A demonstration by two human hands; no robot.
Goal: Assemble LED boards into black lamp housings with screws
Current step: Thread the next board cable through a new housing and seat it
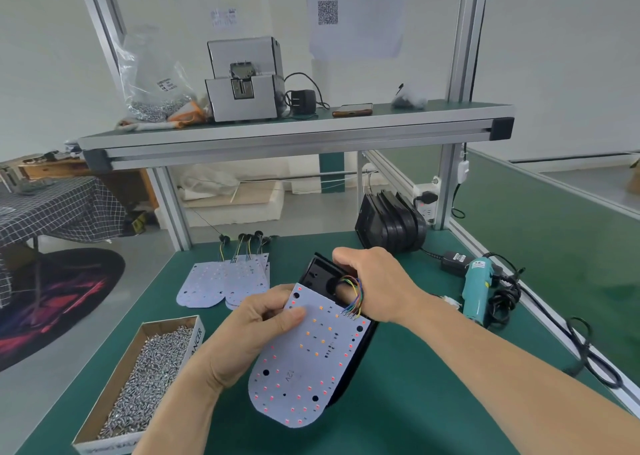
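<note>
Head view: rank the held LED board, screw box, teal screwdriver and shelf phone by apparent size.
LED board and screw box: largest, too alike to rank.
Teal screwdriver next.
Phone smallest, though it lies farther from the camera.

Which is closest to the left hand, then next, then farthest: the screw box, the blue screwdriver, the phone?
1. Screw box, just left of the left hand.
2. Blue screwdriver, far over to the right.
3. Phone, up on the back shelf.
</note>
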